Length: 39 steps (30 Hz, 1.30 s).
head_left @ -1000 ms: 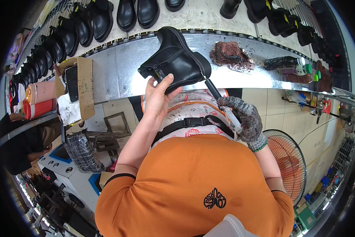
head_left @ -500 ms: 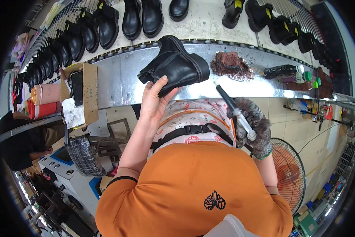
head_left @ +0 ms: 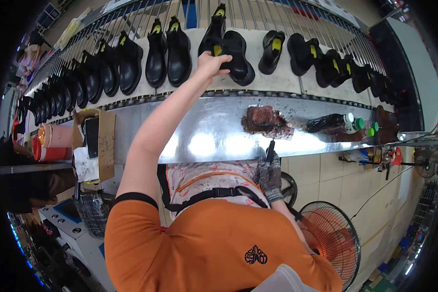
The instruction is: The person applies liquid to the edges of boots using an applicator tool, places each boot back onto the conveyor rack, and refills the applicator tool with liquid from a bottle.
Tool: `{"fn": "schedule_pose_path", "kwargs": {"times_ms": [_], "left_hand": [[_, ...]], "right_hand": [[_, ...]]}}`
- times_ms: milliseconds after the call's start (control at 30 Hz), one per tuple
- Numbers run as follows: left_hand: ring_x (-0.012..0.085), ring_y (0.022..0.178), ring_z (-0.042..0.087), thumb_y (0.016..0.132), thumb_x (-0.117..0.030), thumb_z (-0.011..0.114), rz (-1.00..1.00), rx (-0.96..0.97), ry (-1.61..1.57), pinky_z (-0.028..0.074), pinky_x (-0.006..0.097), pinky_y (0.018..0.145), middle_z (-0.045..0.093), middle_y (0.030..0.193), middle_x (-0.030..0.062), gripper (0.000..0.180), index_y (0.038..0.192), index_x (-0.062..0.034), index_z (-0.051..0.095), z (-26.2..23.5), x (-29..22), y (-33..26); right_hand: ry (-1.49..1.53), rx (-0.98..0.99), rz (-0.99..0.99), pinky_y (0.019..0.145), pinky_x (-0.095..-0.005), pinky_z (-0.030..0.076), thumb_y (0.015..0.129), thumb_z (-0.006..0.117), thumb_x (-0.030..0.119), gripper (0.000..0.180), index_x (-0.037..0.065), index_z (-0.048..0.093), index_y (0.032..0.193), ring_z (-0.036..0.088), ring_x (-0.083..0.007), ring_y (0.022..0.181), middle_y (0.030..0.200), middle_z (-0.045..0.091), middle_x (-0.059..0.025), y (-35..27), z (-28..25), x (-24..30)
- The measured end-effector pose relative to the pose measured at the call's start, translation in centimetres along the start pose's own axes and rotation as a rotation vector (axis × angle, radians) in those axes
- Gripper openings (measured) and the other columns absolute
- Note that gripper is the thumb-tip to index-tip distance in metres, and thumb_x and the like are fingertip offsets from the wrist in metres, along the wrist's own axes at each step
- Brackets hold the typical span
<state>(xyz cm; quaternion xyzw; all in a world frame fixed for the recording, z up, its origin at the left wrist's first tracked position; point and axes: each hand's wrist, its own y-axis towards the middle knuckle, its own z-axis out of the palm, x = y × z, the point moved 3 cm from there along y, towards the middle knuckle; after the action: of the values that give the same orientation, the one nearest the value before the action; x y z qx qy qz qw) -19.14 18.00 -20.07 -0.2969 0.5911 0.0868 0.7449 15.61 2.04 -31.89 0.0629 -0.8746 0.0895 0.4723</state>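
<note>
My left hand (head_left: 213,65) reaches out over the conveyor, its fingers closed on the upper of a black ankle boot (head_left: 239,61). The boot's toe points toward me. Right behind it stands another black boot (head_left: 217,27) with a yellow patch inside, partly covered by the held one. At the metal ledge's near edge, my gloved right hand (head_left: 270,176) is closed round a slim tool (head_left: 270,150) whose dark end points up; the glove hides the rest of the tool. Just beyond that tip, a crumbly reddish-brown lump (head_left: 265,120) lies on the ledge.
Black boots (head_left: 130,65) line the conveyor (head_left: 194,82) on both sides. Capped bottles (head_left: 326,122) stand on the right of the metal ledge (head_left: 180,126). A cardboard box (head_left: 107,146) and a pink container (head_left: 53,135) are at the left. A floor fan (head_left: 331,243) stands by my right arm.
My left hand has carried the boot from above the ledge away to the conveyor, turning it toe toward me. The right hand has moved in toward my body with the tool.
</note>
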Motion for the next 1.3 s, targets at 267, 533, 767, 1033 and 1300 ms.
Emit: {"fn": "schedule_pose_path", "kwargs": {"times_ms": [267, 533, 767, 1033, 1300], "left_hand": [[0.0352, 0.103, 0.058, 0.066, -0.038, 0.073, 0.369, -0.241, 0.843, 0.046, 0.043, 0.087, 0.061, 0.108, 0.0192, 0.07, 0.122, -0.0037, 0.047, 5.6, 1.1, 7.5], [0.0394, 0.121, 0.035, 0.072, -0.04, 0.071, 0.72, -0.626, 0.51, 0.028, 0.047, 0.102, 0.038, 0.127, 0.0276, 0.082, 0.131, 0.001, 0.032, 3.4, 2.5, 11.3], [0.0353, 0.117, 0.043, 0.058, -0.036, 0.08, 0.214, -0.438, 1.12, 0.035, 0.043, 0.099, 0.044, 0.123, 0.0199, 0.101, 0.137, -0.008, 0.024, -1.1, 4.9, 16.2], [0.0323, 0.113, 0.049, 0.055, -0.042, 0.08, 0.064, -0.351, 1.294, 0.04, 0.041, 0.094, 0.053, 0.116, 0.0168, 0.09, 0.127, -0.0066, 0.038, -1.4, 2.1, 13.3], [0.0299, 0.105, 0.058, 0.048, -0.042, 0.076, 0.019, -0.078, 0.821, 0.044, 0.033, 0.091, 0.06, 0.114, 0.0195, 0.089, 0.12, 0.0038, 0.052, -5.4, 2.6, 3.6]], "right_hand": [[0.188, -0.015, 0.113, 0.062, -0.0355, 0.049, 0.086, 0.057, 0.025, 0.03, 0.005, 0.059, 0.108, 0.063, -0.0243, 0.067, 0.081, 0.064, -0.0129, 2.9, 2.2, -0.1], [-0.345, -0.039, -0.185, 0.065, -0.0419, 0.05, 0.083, 0.06, 0.026, 0.035, 0.007, 0.058, 0.113, 0.064, -0.0345, 0.077, 0.092, 0.064, -0.0168, 3.0, 0.9, 1.8], [-0.165, 0.004, -0.08, 0.066, -0.0402, 0.049, 0.084, 0.058, 0.026, 0.032, 0.009, 0.06, 0.111, 0.064, -0.031, 0.077, 0.091, 0.065, -0.0127, 3.4, 0.8, 1.8], [-0.161, 0.04, -0.006, 0.075, -0.0413, 0.049, 0.085, 0.057, 0.025, 0.032, 0.009, 0.059, 0.112, 0.062, -0.034, 0.09, 0.101, 0.063, -0.0162, 3.1, 0.7, 2.8], [-0.002, 0.015, -0.005, 0.077, -0.0402, 0.047, 0.084, 0.054, 0.023, 0.033, 0.006, 0.058, 0.112, 0.06, -0.0334, 0.09, 0.098, 0.063, -0.0174, 3.2, 0.9, 1.7]]}}
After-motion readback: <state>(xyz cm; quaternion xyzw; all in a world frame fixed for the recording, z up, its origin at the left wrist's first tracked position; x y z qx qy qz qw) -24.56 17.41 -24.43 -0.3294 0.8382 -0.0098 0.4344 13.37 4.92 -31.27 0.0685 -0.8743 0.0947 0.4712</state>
